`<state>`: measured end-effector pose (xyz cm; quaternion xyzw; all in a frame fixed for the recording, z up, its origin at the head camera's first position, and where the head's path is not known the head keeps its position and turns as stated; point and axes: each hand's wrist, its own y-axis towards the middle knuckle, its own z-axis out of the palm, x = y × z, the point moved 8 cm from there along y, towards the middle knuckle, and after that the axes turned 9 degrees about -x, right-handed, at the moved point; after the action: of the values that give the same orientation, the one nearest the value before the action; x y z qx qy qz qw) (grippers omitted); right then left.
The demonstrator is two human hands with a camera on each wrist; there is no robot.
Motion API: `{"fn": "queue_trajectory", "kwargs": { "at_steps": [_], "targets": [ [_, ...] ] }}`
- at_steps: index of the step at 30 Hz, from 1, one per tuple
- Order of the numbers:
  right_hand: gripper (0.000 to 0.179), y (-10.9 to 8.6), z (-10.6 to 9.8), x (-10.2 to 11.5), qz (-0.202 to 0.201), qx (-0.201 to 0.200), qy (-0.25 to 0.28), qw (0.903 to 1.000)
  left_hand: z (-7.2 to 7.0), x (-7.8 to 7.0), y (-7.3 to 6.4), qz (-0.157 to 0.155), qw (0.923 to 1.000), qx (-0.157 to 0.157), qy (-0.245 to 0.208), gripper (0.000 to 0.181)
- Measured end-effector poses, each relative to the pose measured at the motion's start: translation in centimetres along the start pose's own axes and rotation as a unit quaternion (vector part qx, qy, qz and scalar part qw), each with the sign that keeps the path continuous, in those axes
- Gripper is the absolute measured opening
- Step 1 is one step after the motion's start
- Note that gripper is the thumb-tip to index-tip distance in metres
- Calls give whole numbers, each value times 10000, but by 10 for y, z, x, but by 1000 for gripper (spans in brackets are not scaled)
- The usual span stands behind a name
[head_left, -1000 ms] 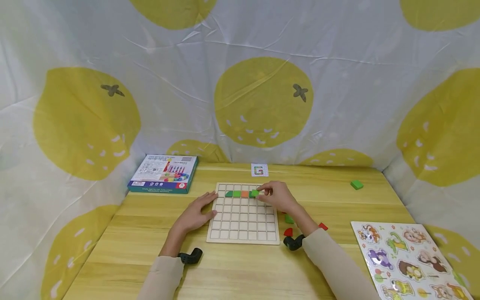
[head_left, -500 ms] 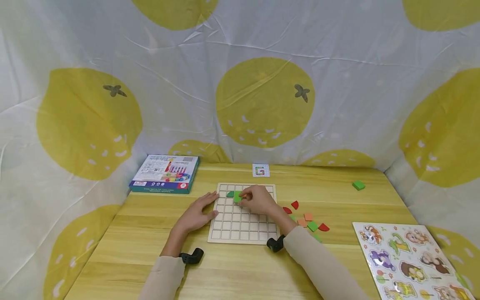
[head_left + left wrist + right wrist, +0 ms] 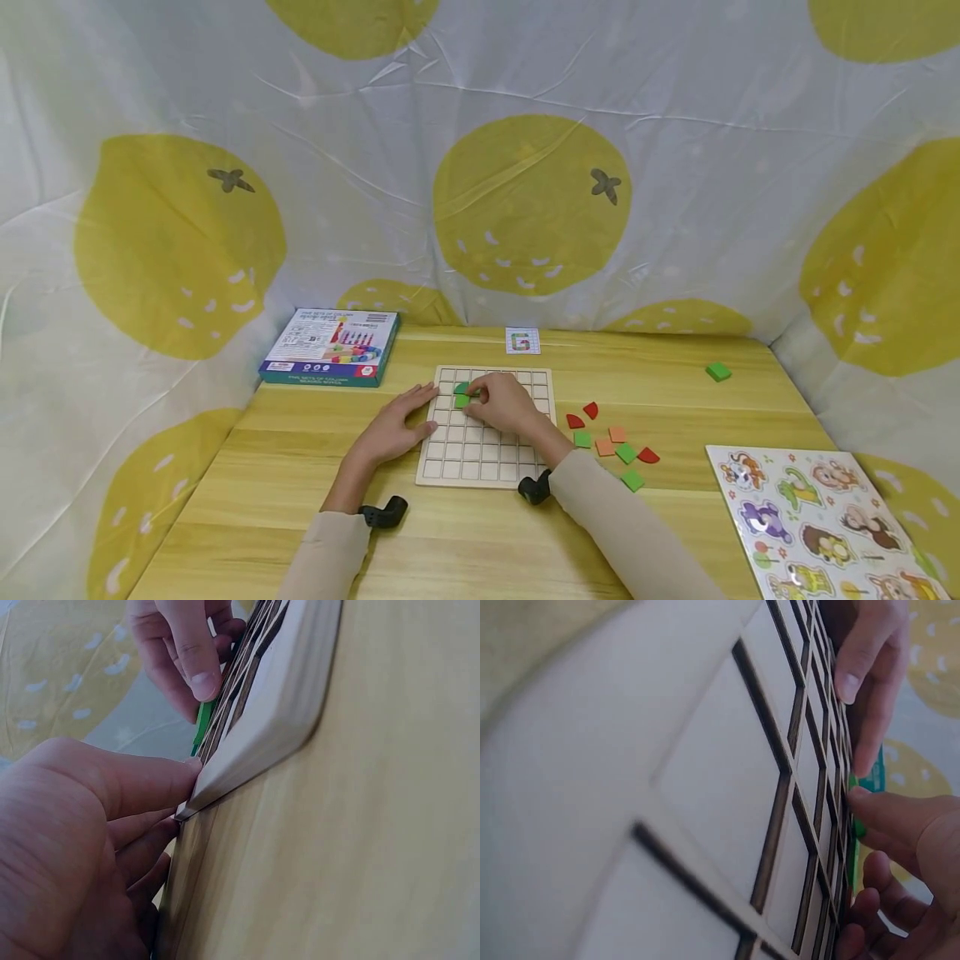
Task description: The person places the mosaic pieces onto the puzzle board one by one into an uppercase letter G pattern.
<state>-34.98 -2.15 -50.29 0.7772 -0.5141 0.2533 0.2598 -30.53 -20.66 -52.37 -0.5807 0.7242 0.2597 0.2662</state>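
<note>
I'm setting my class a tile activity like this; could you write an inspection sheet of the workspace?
Surface: wood-grain table.
Job's things: grid board bearing dark green wedge and light green tile; picture card beyond; to its right, three red wedges, two orange tiles, three loose green tiles.
Clutter: box, animal board, stray green piece.
Grips: left grip touches grid board's left edge; right grip seems to pinch light green tile.
Cables: nothing seen.
Surroundings: pale cloth with yellow fruit prints.
</note>
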Motion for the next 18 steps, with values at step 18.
{"fn": "queue_trajectory", "kwargs": {
  "at_steps": [18],
  "targets": [
    [23,1,3,0,-75,-23,62,9999,0,-1,1,65,10000,-26,-16,64]
  ]
}}
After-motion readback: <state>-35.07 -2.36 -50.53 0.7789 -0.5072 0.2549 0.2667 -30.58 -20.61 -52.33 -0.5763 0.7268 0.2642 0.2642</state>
